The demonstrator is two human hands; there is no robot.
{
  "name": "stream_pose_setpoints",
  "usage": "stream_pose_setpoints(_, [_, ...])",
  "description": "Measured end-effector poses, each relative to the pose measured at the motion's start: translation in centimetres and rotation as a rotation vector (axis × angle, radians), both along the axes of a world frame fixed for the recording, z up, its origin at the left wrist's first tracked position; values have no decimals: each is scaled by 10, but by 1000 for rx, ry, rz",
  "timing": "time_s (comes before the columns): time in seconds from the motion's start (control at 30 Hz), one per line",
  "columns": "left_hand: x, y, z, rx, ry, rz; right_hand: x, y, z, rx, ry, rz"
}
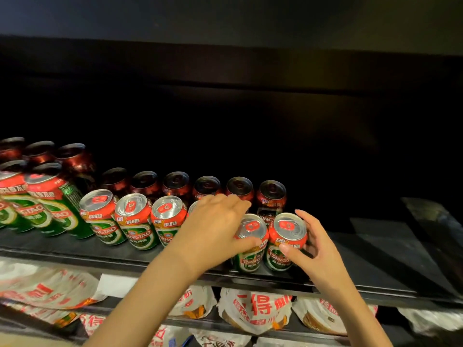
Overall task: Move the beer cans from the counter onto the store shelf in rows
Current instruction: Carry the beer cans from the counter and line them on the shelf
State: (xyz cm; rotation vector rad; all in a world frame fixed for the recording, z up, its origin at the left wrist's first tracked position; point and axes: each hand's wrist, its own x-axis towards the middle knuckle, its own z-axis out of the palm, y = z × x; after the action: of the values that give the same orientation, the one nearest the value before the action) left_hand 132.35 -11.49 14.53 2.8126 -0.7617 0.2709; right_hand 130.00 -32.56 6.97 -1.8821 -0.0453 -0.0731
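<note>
Green and red beer cans stand in rows on a black store shelf (363, 251). The front row runs from the left to a can (168, 219) just left of my left hand. My left hand (213, 229) grips a front-row can (249, 244), thumb on its front and fingers over its far side. My right hand (318, 249) holds the rightmost front can (285, 242), thumb on its label and fingers round its right side. Both cans stand upright on the shelf, side by side. A back row of darker cans (271, 196) stands behind them.
Taller cans (50, 204) stand several deep at the far left. The shelf's right part is bare and dark. Below, a lower shelf holds white packets with red print (255, 311). A white price tag (115, 285) hangs on the shelf's front edge.
</note>
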Motion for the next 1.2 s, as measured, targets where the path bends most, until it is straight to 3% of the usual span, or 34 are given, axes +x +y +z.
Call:
stream_pose_setpoints(0.13, [16, -4, -6, 99, 90, -55, 1, 3, -1, -20, -22, -21])
stream_pose_setpoints(0.37, [25, 0, -10, -63, 222, -80, 0, 8, 3, 29, -37, -49])
stream_pose_setpoints(0.93, [49, 18, -2, -162, 468, -129, 12, 23, -1, 80, -54, -40])
stream_pose_setpoints(1.1, [44, 19, -8, -215, 458, -119, 6, 23, -14, 131, -5, -51])
stream_pose_setpoints(1.2, [39, 19, -12, -242, 340, -78, 1, 26, -27, 109, 46, -101])
